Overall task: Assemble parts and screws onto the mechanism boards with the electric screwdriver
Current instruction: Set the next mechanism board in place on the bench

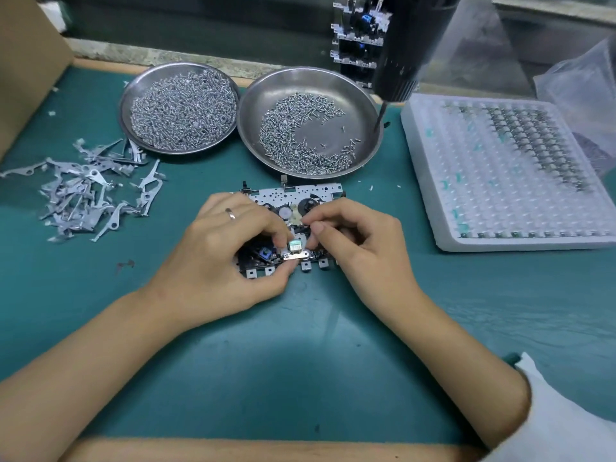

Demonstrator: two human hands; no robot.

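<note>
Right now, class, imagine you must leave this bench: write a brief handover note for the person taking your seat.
Left hand and right hand both pinch the small metal head part, seating it on the near edge of the mechanism board.
Electric screwdriver hangs unused above the right dish of screws; the fuller left dish sits beside it.
Loose levers lie left; parts tray right.
Done: part placed. Left: fetch a screw, drive it, fit remaining parts.

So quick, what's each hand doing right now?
Left hand: pinching the small metal part on the mechanism board.
Right hand: fingers curled, pinching the same part.
</note>
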